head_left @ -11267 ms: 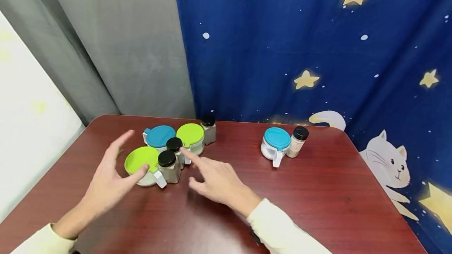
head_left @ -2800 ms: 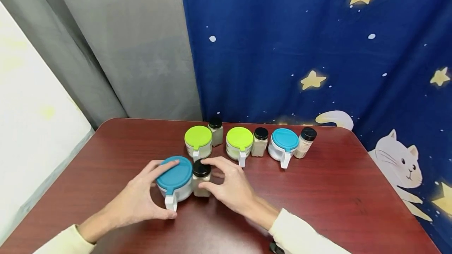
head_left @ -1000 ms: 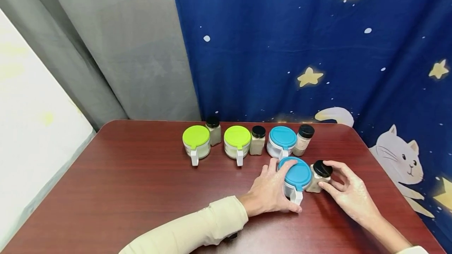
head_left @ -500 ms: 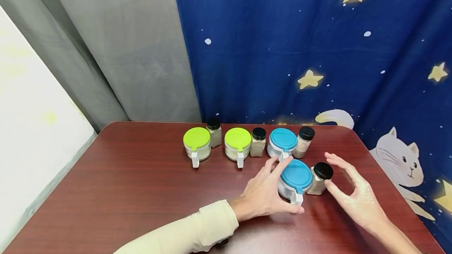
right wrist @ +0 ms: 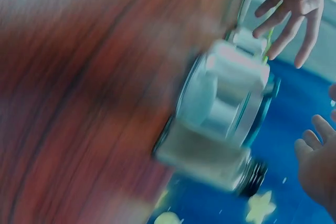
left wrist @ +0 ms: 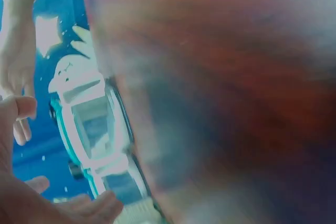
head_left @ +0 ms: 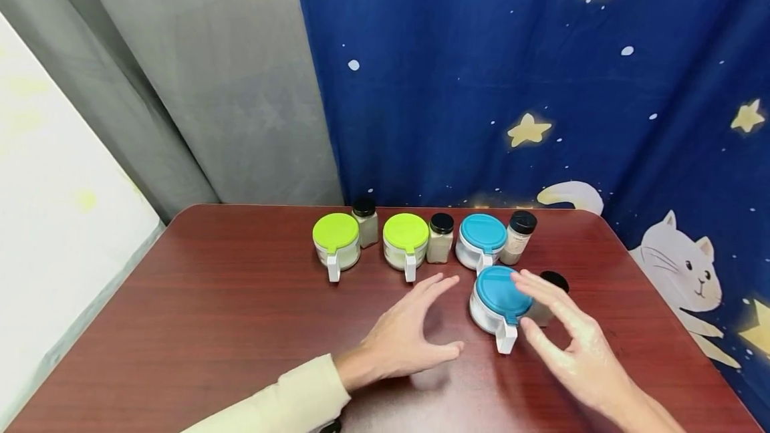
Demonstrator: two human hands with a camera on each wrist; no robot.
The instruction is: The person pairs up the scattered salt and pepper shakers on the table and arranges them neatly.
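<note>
A blue-lidded seasoning jar (head_left: 504,293) with a white handle stands at the right front of the group. Beside it is a square black-capped spice jar (head_left: 553,279), partly hidden behind my right hand (head_left: 580,346). The right wrist view shows this spice jar (right wrist: 205,153) close against the seasoning jar (right wrist: 231,93). My right hand hovers in front of the pair with fingers extended and holds nothing. To the left of the seasoning jar, my left hand (head_left: 403,336) is spread and apart from it, its thumb and fingers separated.
Along the table's back edge stand two green-lidded jars (head_left: 335,232) (head_left: 406,232), another blue-lidded jar (head_left: 483,234) and several black-capped bottles (head_left: 519,238). Behind the reddish-brown table (head_left: 240,326) hang grey and blue curtains (head_left: 433,85).
Jars clustered at the left were separated into pairs; one blue-lidded jar and black-capped jar moved right. Both hands have since let go; the left drew back left, the right shifted left.
</note>
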